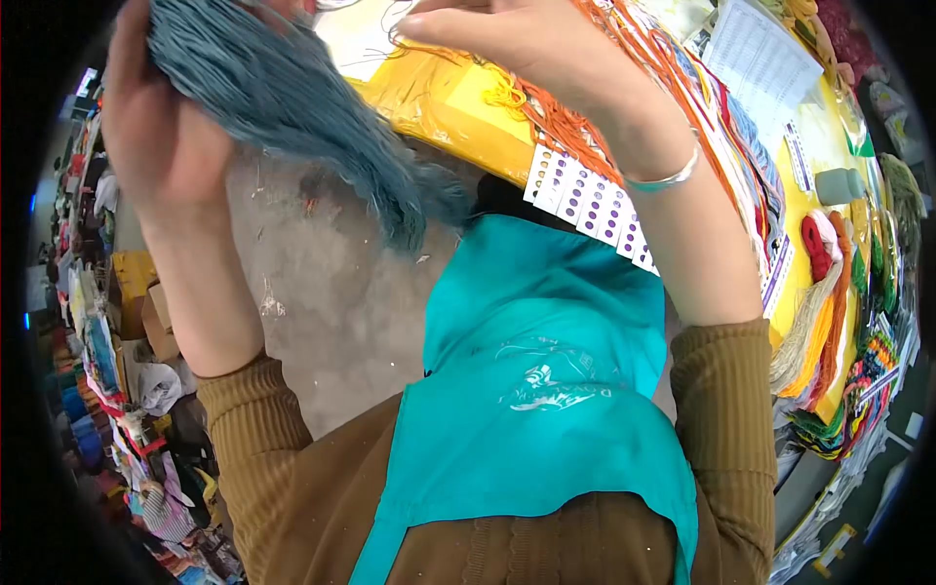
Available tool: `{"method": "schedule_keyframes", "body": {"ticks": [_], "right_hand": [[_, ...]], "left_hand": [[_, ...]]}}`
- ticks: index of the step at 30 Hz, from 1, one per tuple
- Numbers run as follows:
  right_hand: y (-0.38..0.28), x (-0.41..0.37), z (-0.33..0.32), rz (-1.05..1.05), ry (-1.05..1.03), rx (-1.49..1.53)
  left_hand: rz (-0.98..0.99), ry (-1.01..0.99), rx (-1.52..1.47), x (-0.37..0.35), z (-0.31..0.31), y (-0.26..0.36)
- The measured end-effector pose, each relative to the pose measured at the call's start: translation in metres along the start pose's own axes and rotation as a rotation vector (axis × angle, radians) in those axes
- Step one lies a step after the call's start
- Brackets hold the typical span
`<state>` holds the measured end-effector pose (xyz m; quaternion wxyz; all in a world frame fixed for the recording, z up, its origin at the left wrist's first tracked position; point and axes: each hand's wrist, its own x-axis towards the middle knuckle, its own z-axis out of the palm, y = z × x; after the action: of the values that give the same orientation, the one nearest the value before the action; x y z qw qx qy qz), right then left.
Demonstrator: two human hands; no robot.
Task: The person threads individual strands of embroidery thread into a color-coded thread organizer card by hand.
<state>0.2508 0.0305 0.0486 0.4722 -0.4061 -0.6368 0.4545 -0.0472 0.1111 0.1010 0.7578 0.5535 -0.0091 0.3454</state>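
Nearest, the long bundle of loose blue-grey threads (pixel 292 97) slants above the grey floor (pixel 331 292), against the left hand's (pixel 171 132) bared palm; the right hand (pixel 517 39) stretches one digit, its grip cut off, as is the left's, so I cannot tell either; beyond, orange threads (pixel 570 127) cross the yellow table (pixel 439 102).

You wear a teal apron (pixel 546 448) over a brown long-sleeved top (pixel 322 497), its body finely knitted, with vertical textured lines down the front. White lettering and a leaf-like emblem (pixel 551 390) mark the apron, the words too small to read in full. A teal strap (pixel 380 546) crosses one side. Your brown sleeves end in wide ribbed cuffs (pixel 721 366), and a slim, pale, shiny bracelet (pixel 668 182) circles your right wrist.
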Motion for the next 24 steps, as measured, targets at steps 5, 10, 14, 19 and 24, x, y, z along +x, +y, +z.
{"method": "schedule_keyframes", "body": {"ticks": [5, 10, 14, 19, 24], "right_hand": [[0.015, -0.03, -0.025, 0.05, 0.067, -0.117], [0.067, -0.08, -0.078, -0.041, 0.265, -0.607], [0.078, -0.114, -0.077, 0.117, 0.298, -0.831], [0.102, -0.121, -0.047, -0.181, 0.172, -1.124], [0.133, -0.102, -0.018, -0.347, 0.026, -1.247]], "left_hand": [[0.071, -0.044, -0.203, 0.004, -0.007, 0.041], [-0.048, 0.017, 0.048, 0.002, 0.021, -0.038], [0.097, 0.133, 0.758, -0.009, 0.016, -0.069], [-0.048, 0.36, 0.305, -0.025, 0.026, -0.134], [-0.165, 0.081, 0.561, -0.042, 0.037, -0.211]]}}
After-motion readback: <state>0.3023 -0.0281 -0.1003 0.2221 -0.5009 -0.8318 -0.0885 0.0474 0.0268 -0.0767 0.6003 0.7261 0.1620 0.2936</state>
